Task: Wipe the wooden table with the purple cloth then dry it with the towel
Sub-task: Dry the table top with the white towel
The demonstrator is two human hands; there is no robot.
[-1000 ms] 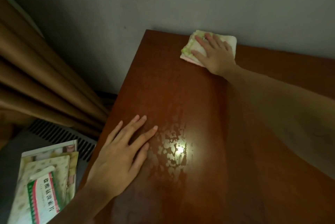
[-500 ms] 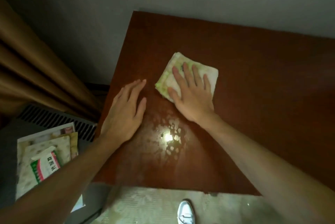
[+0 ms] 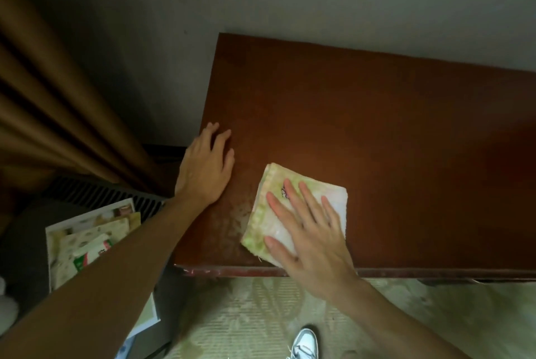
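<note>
Two hands: folded terry towel, glossy wood table.

**Folded towel at the table's near left corner**

The reddish-brown wooden table is glossy, with damp streaks near its left edge. A folded white-and-pale-green terry towel lies flat on it, skewed, its lower corner almost reaching the near edge.
</note>
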